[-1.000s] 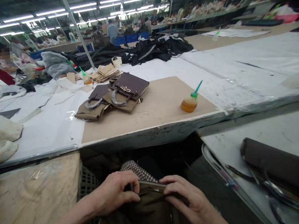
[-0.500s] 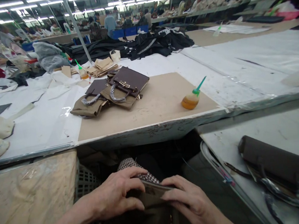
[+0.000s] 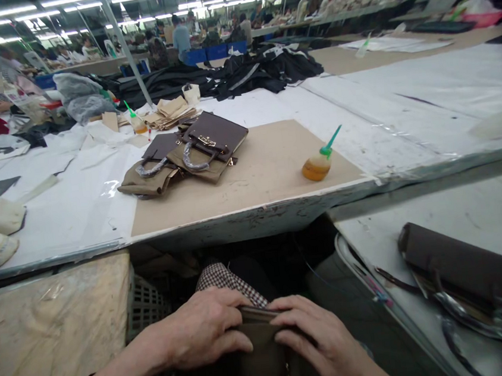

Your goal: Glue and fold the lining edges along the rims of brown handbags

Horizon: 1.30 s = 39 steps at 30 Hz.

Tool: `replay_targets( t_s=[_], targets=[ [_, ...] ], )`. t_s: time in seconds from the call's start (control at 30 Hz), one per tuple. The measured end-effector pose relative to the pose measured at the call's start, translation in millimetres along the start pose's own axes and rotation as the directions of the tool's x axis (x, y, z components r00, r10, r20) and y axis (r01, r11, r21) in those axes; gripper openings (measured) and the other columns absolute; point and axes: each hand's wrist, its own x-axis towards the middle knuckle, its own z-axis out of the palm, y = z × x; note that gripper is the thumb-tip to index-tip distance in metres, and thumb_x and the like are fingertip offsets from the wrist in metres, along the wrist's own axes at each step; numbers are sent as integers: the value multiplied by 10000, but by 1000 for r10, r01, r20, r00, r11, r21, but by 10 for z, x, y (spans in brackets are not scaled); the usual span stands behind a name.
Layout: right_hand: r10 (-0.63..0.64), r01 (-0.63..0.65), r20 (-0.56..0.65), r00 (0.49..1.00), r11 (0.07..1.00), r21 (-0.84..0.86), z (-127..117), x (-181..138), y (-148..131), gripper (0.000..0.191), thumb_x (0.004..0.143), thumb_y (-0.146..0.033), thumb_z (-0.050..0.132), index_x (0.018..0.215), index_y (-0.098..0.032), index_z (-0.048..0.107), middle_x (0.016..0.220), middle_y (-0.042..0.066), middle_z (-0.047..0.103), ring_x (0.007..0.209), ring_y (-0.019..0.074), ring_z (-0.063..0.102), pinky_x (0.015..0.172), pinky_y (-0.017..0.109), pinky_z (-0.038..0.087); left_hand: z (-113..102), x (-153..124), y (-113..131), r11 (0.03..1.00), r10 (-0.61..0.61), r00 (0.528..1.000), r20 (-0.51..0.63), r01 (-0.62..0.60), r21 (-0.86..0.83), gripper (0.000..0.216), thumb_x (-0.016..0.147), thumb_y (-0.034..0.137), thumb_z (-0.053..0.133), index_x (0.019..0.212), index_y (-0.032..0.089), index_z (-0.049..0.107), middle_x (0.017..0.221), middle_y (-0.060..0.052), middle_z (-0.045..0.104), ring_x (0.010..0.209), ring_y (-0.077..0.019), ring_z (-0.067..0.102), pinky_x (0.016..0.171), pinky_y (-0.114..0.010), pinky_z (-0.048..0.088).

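Observation:
A dark olive-brown handbag (image 3: 252, 370) rests in my lap, its top edge up toward me. My left hand (image 3: 207, 330) pinches that edge on the left, thumb on the near face and fingers over the rim. On the right, my right hand (image 3: 313, 334) grips the same edge between thumb and fingers. A narrow opening shows between the two layers at the rim. Small metal hardware glints on the bag's front below my right fingers. The lower part of the bag runs out of the picture.
Brown handbags (image 3: 210, 144) with wrapped handles lie on a tan board (image 3: 268, 180) ahead. A bottle of amber liquid (image 3: 318, 166) with a green nozzle stands there. Another handbag (image 3: 470, 272) lies on the right side table. Black pieces (image 3: 261, 70) are heaped farther back. Several people work beyond.
The gap at the bag's rim has narrowed as my fingers pressed its layers closer together. My left thumb has shifted slightly right along the edge.

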Motion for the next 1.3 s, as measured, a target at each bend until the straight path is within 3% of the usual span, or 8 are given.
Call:
replay_targets(
  t_s=[0.2,0.33,0.47,0.73,0.83,0.97,1.17,1.3],
  targets=[
    [253,-229,-87,964,948,222,58,24,23,164,975,-276,560,980,-251,722,1087,28,723,1021,181,679,903,253,527,84,11,-66,969,-200,972,-120,178,-173,200,946,295,598,797,205,698,1087,24,711,940,-143,646,816,-212,447],
    [500,-445,-70,863,820,361,67,60,20,153,894,-357,656,850,-230,728,1028,36,757,978,222,703,884,295,531,152,63,-129,906,-388,888,-245,321,-275,189,761,207,753,639,183,611,967,52,726,870,-136,642,737,-208,419],
    [635,-558,-13,772,688,464,65,107,38,204,809,-360,721,718,-198,638,1002,69,769,970,262,705,884,351,526,155,138,-146,848,-510,839,-189,453,-276,191,716,215,720,593,181,577,748,46,688,710,-141,596,607,-228,368],
    [686,-577,43,727,575,579,49,172,34,253,729,-282,739,861,-217,533,897,39,773,860,236,714,736,308,529,186,176,-218,836,-490,856,-161,411,-363,160,701,209,664,588,184,554,798,30,692,748,-155,590,639,-238,383],
    [682,-634,163,713,528,564,-21,204,23,372,738,-259,733,1079,-190,601,910,34,777,845,231,715,705,289,520,178,172,-216,838,-470,868,-160,382,-389,193,693,186,662,568,181,515,836,33,706,762,-151,594,657,-240,390],
    [618,-663,288,732,548,510,-117,235,24,246,770,-286,725,970,-151,772,919,47,787,854,235,704,724,278,494,171,177,-215,846,-451,879,-155,366,-389,215,680,167,667,553,181,495,859,28,713,773,-155,597,672,-247,399],
    [583,-678,405,705,384,627,-121,199,64,371,795,-421,744,1058,-162,779,896,48,791,804,223,712,725,275,508,192,183,-252,846,-438,885,-158,347,-406,222,687,167,683,555,180,506,914,17,725,825,-168,616,727,-256,420],
    [576,-625,298,761,531,572,-56,167,54,374,860,-483,666,1053,-185,784,912,43,782,885,259,697,763,299,512,180,192,-262,852,-435,884,-172,341,-398,226,688,178,709,549,176,530,936,15,729,828,-168,628,729,-257,431]
  ],
)
